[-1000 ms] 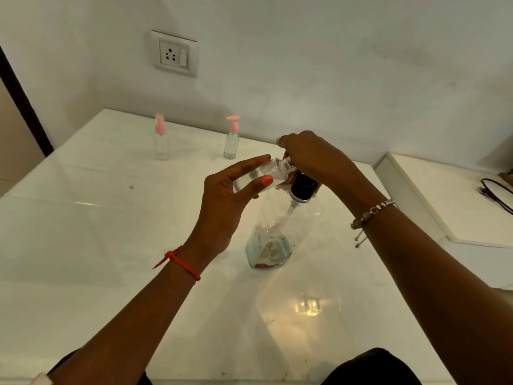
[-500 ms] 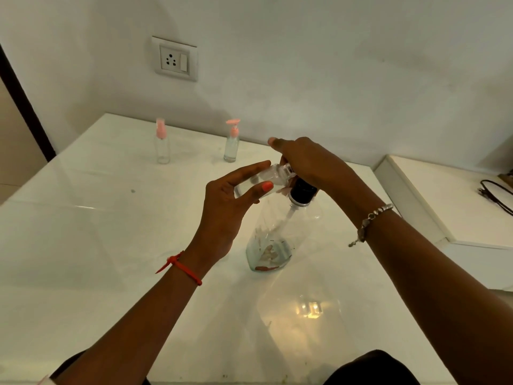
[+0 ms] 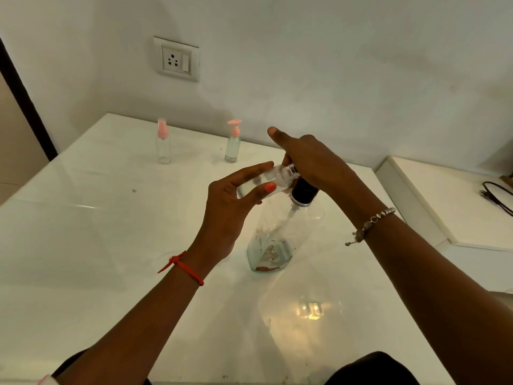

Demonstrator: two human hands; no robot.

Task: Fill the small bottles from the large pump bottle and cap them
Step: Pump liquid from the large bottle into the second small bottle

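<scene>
Left hand [image 3: 230, 218]: thumb and fingers pinch small bottle [image 3: 273, 177], tilted, open neck at the spout of large pump bottle [image 3: 277, 234], which stands on worktop [image 3: 111, 232]. Right hand [image 3: 313, 159]: laid over pump top, forefinger straight (other fingers hidden; grip cannot be told). Step: filling; next calls for steady presses with neck under spout, then capping.

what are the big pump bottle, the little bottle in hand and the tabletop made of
Large pump bottle: clear, glossy plastic by the look; the dip tube shows through its wall. Its collar: black, probably plastic. Small bottle: clear, glass or plastic, cannot tell. Tabletop: white, polished, stone or laminate; it mirrors a light.
</scene>
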